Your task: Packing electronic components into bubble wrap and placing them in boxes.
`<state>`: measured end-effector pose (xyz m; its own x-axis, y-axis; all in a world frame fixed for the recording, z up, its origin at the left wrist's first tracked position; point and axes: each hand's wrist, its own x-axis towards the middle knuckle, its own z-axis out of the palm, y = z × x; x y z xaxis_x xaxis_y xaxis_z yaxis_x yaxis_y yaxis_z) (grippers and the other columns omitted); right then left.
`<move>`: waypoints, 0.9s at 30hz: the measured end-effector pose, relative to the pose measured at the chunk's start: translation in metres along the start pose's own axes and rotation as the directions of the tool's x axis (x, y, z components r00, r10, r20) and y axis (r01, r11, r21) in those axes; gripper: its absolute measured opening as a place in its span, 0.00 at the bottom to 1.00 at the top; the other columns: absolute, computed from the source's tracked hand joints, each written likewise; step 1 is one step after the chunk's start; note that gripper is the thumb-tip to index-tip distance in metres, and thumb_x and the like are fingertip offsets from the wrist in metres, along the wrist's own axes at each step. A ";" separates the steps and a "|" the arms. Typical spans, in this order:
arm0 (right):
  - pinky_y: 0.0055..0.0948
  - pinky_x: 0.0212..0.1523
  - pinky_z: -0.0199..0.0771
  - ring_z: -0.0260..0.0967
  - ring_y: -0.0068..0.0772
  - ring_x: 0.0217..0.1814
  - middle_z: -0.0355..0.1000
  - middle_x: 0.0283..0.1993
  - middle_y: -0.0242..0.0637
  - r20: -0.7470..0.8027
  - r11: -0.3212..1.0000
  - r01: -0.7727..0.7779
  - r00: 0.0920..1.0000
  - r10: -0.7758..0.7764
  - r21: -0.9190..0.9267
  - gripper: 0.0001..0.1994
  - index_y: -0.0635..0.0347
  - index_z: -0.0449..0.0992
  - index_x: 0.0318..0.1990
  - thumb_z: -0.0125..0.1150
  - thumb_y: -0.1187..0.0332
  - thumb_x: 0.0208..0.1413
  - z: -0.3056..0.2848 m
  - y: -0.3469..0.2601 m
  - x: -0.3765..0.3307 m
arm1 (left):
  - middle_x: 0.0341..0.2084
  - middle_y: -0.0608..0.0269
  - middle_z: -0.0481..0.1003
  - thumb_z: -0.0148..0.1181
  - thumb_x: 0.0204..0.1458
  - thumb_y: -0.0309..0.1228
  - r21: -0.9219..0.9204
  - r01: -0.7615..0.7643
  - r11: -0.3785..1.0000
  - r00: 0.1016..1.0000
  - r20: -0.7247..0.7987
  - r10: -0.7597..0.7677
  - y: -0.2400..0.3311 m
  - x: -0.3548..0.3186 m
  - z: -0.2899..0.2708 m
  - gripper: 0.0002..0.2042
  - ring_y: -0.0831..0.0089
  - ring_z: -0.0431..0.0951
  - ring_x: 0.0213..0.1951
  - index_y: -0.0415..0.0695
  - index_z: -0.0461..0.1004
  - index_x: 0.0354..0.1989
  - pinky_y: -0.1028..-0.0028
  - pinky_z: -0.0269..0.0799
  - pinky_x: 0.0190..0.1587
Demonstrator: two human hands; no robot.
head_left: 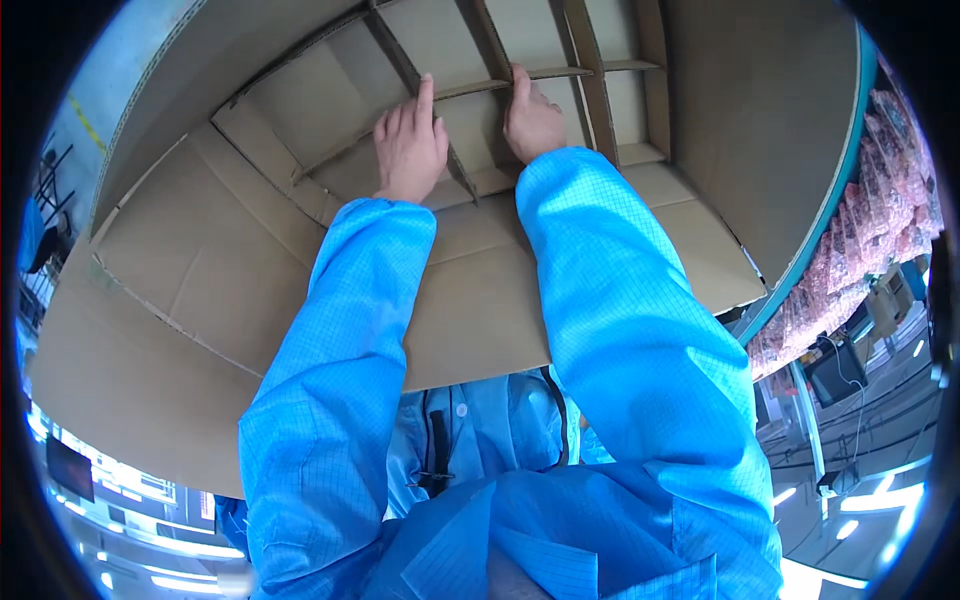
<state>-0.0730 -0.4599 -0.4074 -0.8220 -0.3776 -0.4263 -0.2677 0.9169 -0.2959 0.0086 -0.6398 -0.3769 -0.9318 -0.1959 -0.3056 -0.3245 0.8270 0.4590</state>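
A large brown cardboard box point(485, 305) lies open in front of me. A grid of cardboard dividers point(490, 40) stands inside it and forms several compartments. My left hand point(412, 150) rests over a crossing in the grid, index finger stretched forward and the others spread beside it. To its right, my right hand point(533, 120) touches another crossing. Its index finger reaches along a divider edge while the other fingers curl downward; the thumb is hidden. Blue gridded sleeves cover both forearms.
Raised box flaps stand at left point(160, 110) and right point(765, 110). Beyond the right flap, pink bubble-wrap packages point(850, 235) are piled beside a teal edge point(835, 185). A dark monitor-like box point(836, 370) with cables is at the far right.
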 end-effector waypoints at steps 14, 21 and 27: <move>0.47 0.46 0.73 0.72 0.48 0.45 0.66 0.53 0.44 -0.154 0.988 0.012 0.987 -0.036 -0.156 0.17 0.57 0.71 0.48 0.55 0.55 0.58 -0.087 0.098 0.018 | 0.46 0.49 0.74 0.56 0.49 0.35 0.173 0.313 0.934 0.923 0.176 -0.342 0.022 0.029 -0.015 0.31 0.51 0.72 0.50 0.48 0.57 0.64 0.49 0.66 0.52; 0.49 0.51 0.71 0.69 0.57 0.51 0.65 0.55 0.48 0.064 0.968 -0.019 0.998 0.003 0.251 0.20 0.63 0.63 0.56 0.51 0.61 0.60 -0.077 0.099 0.024 | 0.35 0.48 0.79 0.54 0.50 0.34 0.230 0.325 0.917 0.882 0.277 -0.382 0.015 0.036 0.002 0.21 0.49 0.79 0.40 0.53 0.67 0.55 0.51 0.71 0.46; 0.48 0.52 0.70 0.67 0.58 0.52 0.65 0.55 0.52 0.118 0.976 -0.017 0.993 -0.009 0.216 0.22 0.64 0.62 0.55 0.55 0.69 0.52 -0.078 0.098 0.035 | 0.31 0.46 0.78 0.53 0.50 0.33 0.001 0.340 0.941 0.923 0.190 -0.334 0.012 0.034 0.011 0.22 0.45 0.78 0.38 0.51 0.65 0.56 0.48 0.70 0.46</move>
<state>-0.1672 -0.3734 -0.3846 -0.7547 -0.3981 -0.5216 -0.1385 0.8737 -0.4664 -0.0253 -0.6306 -0.3913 -0.7212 -0.3568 -0.5938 -0.6215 0.7118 0.3271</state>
